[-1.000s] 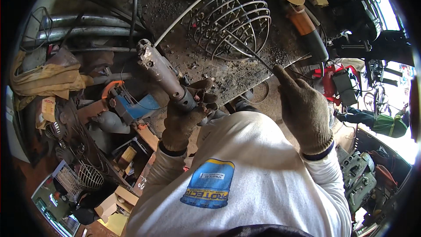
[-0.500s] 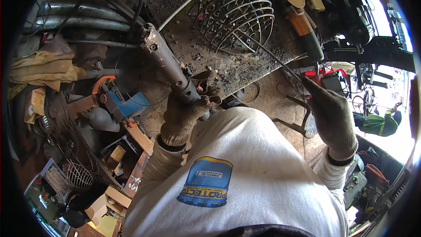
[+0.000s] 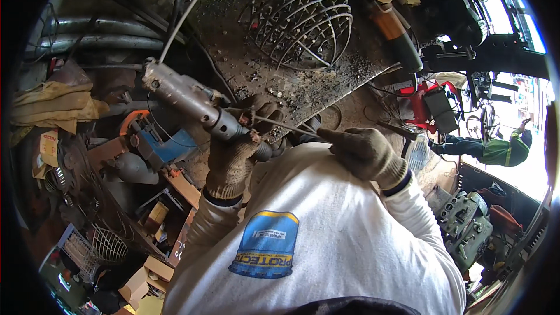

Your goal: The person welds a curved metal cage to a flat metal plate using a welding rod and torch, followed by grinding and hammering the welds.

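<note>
My left hand point(image 3: 230, 166), in a dirty work glove, is wrapped round the lower end of a grey metal tube point(image 3: 186, 100) with round holes in its side. The tube slants up to the left. My right hand point(image 3: 364, 154), also gloved, is closed on a thin metal rod point(image 3: 287, 126). The rod's far end lies beside the fingers of my left hand; whether they touch it I cannot tell. Beyond both hands, a domed cage of bent metal rods point(image 3: 300, 20) rests on the grimy bench point(image 3: 245, 64).
An orange and grey angle grinder point(image 3: 396, 29) lies at the bench's right. Left are a blue machine point(image 3: 163, 143), a yellowish cloth point(image 3: 55, 99) and cardboard boxes point(image 3: 143, 277). A red item point(image 3: 417, 105) and a person in green point(image 3: 506, 150) are to the right.
My right hand has moved left and nearer, bringing the rod away from the cage to beside my left hand. The tube has tilted further left in my left hand.
</note>
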### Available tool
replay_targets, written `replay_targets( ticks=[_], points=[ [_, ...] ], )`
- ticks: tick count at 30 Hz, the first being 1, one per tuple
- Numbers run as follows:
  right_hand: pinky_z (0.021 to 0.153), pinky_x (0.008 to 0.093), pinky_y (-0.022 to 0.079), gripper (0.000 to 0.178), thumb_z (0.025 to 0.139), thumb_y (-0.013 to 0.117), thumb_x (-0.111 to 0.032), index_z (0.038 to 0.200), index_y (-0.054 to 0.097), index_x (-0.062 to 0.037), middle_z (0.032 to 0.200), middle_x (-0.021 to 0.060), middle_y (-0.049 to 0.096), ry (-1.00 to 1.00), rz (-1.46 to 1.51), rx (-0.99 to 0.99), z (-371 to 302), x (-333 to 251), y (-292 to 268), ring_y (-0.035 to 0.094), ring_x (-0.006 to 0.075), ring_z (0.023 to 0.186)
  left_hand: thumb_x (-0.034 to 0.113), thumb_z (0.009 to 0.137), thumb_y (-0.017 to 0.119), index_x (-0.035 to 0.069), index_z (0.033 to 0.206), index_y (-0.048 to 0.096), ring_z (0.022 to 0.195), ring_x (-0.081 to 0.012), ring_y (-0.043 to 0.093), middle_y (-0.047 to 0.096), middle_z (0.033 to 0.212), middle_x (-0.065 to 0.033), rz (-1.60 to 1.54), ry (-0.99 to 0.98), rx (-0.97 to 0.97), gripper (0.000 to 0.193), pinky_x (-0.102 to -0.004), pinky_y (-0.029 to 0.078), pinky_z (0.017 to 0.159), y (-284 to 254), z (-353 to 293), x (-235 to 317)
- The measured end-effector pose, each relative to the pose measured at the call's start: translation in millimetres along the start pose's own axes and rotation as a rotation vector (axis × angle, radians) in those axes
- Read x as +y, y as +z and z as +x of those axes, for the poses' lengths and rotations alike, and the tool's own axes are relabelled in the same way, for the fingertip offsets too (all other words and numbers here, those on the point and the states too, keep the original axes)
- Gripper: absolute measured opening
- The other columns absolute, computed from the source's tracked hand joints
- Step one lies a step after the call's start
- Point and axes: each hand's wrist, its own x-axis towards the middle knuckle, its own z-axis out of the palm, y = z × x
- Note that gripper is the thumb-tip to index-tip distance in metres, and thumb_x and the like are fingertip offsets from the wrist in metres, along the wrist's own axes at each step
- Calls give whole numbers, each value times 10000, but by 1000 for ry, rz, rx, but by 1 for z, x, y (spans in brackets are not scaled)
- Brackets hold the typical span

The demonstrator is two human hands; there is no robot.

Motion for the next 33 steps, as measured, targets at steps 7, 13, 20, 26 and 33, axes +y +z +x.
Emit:
replay_targets(
  ticks=[7, 13, 20, 26, 33],
  points=[
    [701, 373, 556, 345, 890, 707, -145, 1224, 696, -60, 906, 148, 703, 158, 46, 51, 12, 24, -48, 691, 294, 793, 9, 875, 664, 19, 1386, 461, 1343, -357, 510, 544, 1405, -173, 13, 105, 113, 550, -565, 413, 1150, -19, -17, -14],
    [783, 361, 571, 269, 928, 681, -130, 1181, 704, -42, 995, 166, 725, 189, -75, 605, 19, 87, -128, 717, 291, 899, 5, 838, 673, 29, 1355, 502, 1276, -364, 555, 552, 1374, -158, 14, 209, 167, 545, -570, 410, 1142, -20, -19, -19],
    [927, 419, 536, 321, 957, 628, -307, 1173, 718, -87, 1144, 170, 714, 480, -447, 638, 42, 197, -170, 679, 352, 1079, 9, 850, 685, -2, 1363, 507, 1282, -299, 541, 536, 1372, -149, -8, 151, 183, 543, -512, 405, 1159, 12, -21, -18],
    [895, 391, 542, 338, 938, 636, -260, 1232, 687, -102, 1139, 154, 711, 229, -302, 682, 58, 173, -122, 676, 330, 1053, 14, 862, 695, 4, 1347, 502, 1242, -287, 543, 549, 1304, -122, 14, 211, 238, 523, -512, 417, 1137, 27, -26, -30],
    [753, 424, 570, 398, 946, 680, -342, 1224, 687, -57, 944, 153, 705, -159, 8, -26, 44, 48, -41, 691, 331, 836, 61, 924, 664, 14, 1401, 447, 1334, -341, 507, 528, 1401, -171, -92, 46, 232, 526, -564, 463, 1090, 8, -31, -36]
  ],
)
